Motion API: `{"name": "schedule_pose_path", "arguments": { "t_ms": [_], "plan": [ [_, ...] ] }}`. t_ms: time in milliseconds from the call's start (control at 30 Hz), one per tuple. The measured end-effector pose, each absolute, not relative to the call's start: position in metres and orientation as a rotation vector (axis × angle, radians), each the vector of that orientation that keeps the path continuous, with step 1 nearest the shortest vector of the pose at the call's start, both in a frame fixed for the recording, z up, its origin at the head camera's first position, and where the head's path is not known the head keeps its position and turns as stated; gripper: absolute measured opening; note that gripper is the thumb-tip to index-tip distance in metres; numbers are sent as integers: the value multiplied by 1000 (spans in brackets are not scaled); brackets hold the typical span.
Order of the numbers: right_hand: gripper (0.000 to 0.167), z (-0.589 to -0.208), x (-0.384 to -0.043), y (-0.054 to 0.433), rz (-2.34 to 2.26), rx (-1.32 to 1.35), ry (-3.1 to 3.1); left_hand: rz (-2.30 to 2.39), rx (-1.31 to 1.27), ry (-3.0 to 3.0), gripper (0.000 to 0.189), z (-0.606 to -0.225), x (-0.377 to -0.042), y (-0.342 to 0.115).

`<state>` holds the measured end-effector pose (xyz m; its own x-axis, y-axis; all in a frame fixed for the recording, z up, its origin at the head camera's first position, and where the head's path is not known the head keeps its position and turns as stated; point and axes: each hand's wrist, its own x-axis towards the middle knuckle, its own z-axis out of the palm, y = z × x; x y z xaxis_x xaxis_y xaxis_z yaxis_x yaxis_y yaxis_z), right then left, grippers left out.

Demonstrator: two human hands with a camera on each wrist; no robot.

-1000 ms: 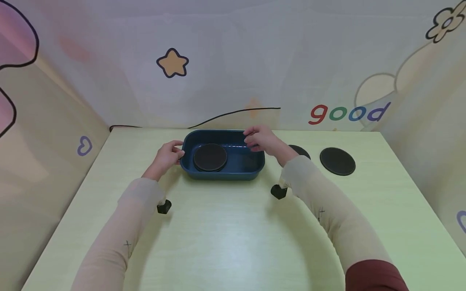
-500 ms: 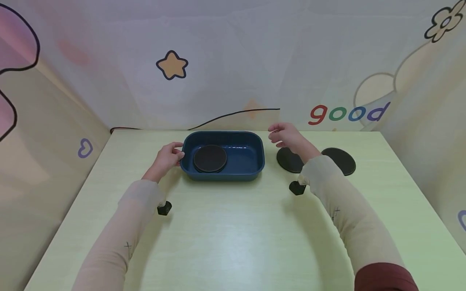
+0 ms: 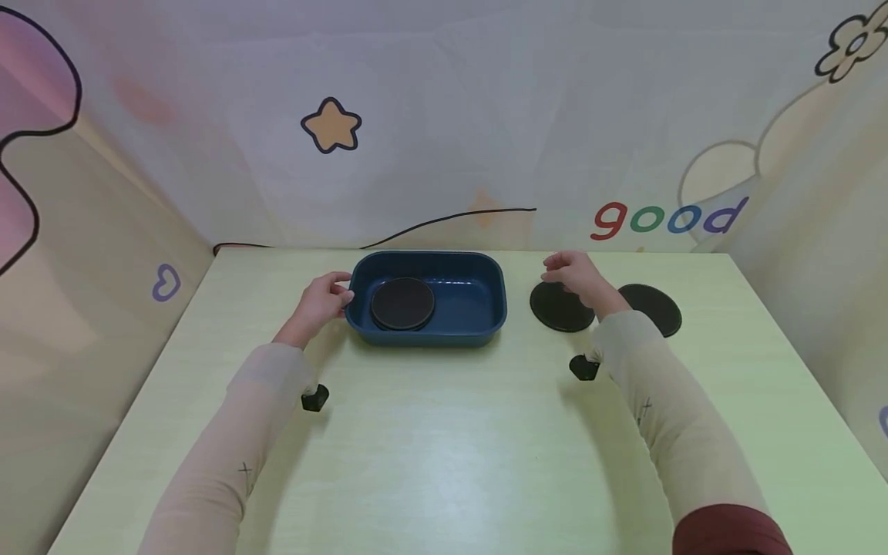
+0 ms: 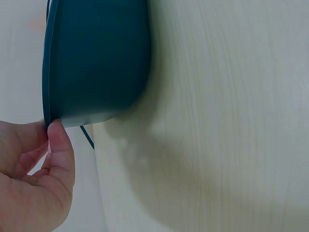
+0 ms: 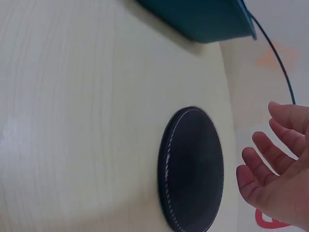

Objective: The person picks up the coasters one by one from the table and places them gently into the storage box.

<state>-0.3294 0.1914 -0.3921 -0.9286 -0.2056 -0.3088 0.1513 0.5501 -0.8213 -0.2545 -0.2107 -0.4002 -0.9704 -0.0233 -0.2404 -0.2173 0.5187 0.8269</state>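
A dark blue rectangular basin [image 3: 430, 338] stands at the back of the table, and one end of its rim is pinched between the thumb and fingers of my left hand [image 3: 317, 308]. Inside its left half lies a round black coaster [image 3: 402, 303]. My right hand [image 3: 581, 279] hovers with loosely bent fingers above a second black coaster [image 3: 557, 308] to the basin's right. In the right wrist view that coaster [image 5: 195, 169] shows pale stitching round its edge, and the hand [image 5: 285, 169] is apart from it, holding nothing. Partly behind the right forearm is another black coaster [image 3: 657, 308].
The pale wood-look table [image 3: 430, 432] meets a printed cloth backdrop [image 3: 444, 139] just behind the basin. Cloth sides flank it at left and right. A small black block [image 3: 584, 368] hangs below the right wrist, and another black block [image 3: 315, 398] below the left.
My right hand has moved right, from over the basin's right end to above the nearer coaster outside it. The left hand and the basin have stayed in place.
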Motion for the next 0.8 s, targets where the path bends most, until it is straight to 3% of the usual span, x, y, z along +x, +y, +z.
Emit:
{"name": "schedule_pose_path", "arguments": {
  "t_ms": [800],
  "plan": [
    [51, -421, -327, 219, -1123, -106, 2543, 1428, -202, 2567, 42, -402, -256, -211]
  ]
}}
